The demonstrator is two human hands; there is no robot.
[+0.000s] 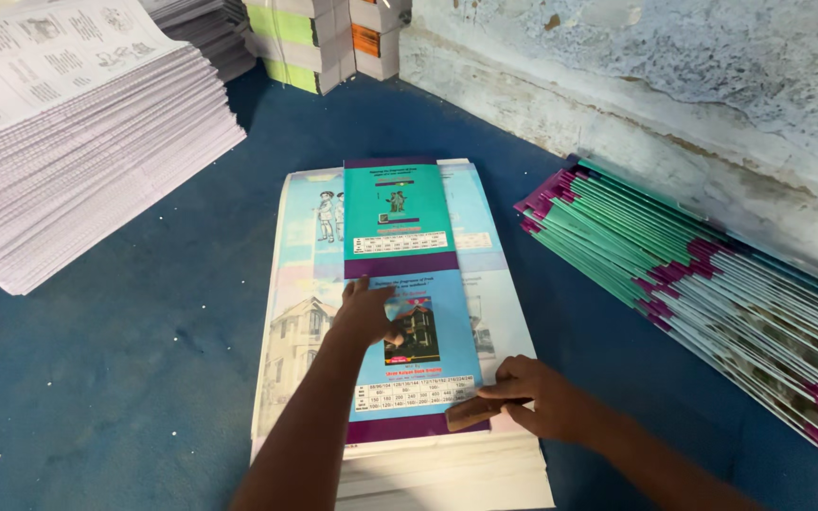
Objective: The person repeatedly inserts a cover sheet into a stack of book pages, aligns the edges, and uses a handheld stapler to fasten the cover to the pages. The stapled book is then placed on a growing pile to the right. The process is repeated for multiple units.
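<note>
Head view: the left hand lies flat, fingers spread, on a blue cover, its grip open and holding nothing, only pressing down on the sheet's upper left part. The right hand rests at the cover's lower right corner, its grip closed round a small brownish block laid along the cover's edge; what the block is cannot be told. The blue cover lies on top of a stack of printed sheets, directly in front of the person. Just beyond it, touching it edge to edge, lies a teal cover with purple bands. Both rest on a wider pale sheet with drawings of a building and figures. The stack stands on a blue table. To the right, well apart, a fanned row of teal and purple booklets lies beside a rough wall. At the far left stands a tall pile of white printed pages.
</note>
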